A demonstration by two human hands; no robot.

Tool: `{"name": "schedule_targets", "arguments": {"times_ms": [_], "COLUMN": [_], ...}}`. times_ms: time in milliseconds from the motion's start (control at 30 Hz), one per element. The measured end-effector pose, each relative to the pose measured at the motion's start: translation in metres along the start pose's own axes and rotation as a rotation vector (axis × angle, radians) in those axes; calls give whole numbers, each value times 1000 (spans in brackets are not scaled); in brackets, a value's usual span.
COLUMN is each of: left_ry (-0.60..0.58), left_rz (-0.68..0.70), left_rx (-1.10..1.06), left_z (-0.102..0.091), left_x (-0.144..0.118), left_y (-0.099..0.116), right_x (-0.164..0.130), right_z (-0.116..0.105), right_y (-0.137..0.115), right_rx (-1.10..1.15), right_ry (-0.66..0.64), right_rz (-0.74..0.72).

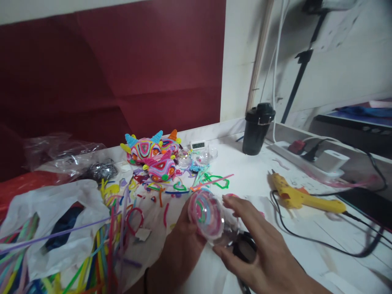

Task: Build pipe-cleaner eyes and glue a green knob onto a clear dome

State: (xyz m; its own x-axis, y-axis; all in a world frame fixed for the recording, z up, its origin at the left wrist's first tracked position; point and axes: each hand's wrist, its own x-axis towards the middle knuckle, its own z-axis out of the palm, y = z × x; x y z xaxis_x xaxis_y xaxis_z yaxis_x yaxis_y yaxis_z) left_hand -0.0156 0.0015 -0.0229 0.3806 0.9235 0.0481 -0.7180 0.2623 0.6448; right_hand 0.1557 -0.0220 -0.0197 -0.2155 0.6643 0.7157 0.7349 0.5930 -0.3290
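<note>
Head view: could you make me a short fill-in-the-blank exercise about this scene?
1. The clear plastic piece is between the person's left hand and ____ hand.
2. The colour of the glue gun is ____.
3. The colour of the lidded cup is ____.

Missing words: right; yellow; black.

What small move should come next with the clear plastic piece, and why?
I'd probably close the right hand slightly around the clear plastic piece: that hand is spread about its clear end, and how firmly it touches can't be told, while the left hand holds the end showing colourful coils.
</note>
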Motion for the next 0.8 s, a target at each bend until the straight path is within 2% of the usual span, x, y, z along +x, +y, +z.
{"name": "schedule_targets", "arguments": {"times_ms": [100, 267, 467, 633, 800], "left_ry": [-25, 29, 43, 6, -41], "left_rz": [-7, 13, 26, -5, -19], "left_rx": [-19, -61, -61, -49, -26], "left_z": [3, 4, -7, -16, -8], "left_x": [-3, -4, -4, -6, -6], "left_y": [-1, -4, -4, -6, -4], "right_x": [-1, 1, 1, 2, 4], "right_z": [3, 1, -1, 0, 0], "right_y": [0, -4, -6, -6, -6], "right_rx": [-25, -20, -36, -54, -82], "right_ry": [5, 22, 41, 48, 57], "right_rz": [-21, -40, -48, -48, -50]}}
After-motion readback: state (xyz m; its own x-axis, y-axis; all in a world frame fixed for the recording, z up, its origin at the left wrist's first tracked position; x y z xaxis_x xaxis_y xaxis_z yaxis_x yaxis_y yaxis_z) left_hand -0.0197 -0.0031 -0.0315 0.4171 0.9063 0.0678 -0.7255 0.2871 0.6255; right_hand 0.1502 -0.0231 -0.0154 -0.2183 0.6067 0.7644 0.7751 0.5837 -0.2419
